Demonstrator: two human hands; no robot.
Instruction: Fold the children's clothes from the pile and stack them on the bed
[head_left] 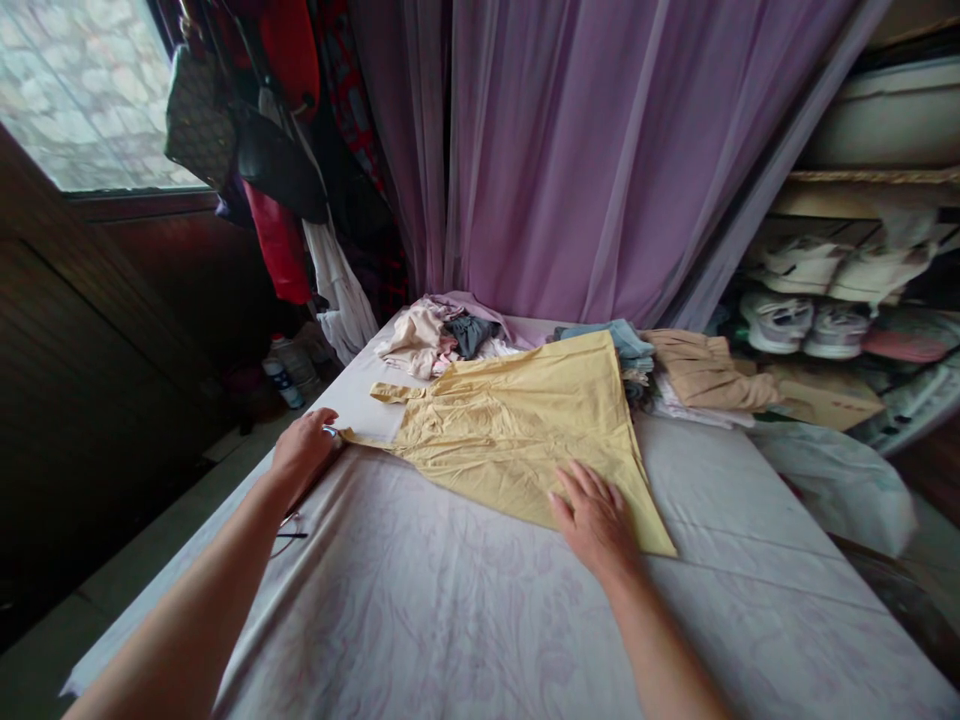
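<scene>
A yellow pinafore dress (pixel 517 425) lies spread on the bed, its straps pointing left and its wide hem at the right. Wrinkles cross its bodice and waist. My left hand (pixel 304 445) is closed at the end of the nearer strap (pixel 367 441), which runs taut from the bodice; the fingertips are partly hidden. The farther strap (pixel 396 393) lies loosely looped on the sheet. Flat on the skirt near the hem rests my right hand (pixel 596 510), fingers slightly spread. A pair of glasses (pixel 291 535) lies beside my left forearm, partly covered by it.
Crumpled clothes (pixel 420 338) lie at the bed's far edge, with folded blue clothing (pixel 622 340) and brown clothing (pixel 701 365) to the right. Behind hangs a purple curtain (pixel 555 150). Shoes (pixel 806 320) fill a rack at right; bags (pixel 202 115) hang at left.
</scene>
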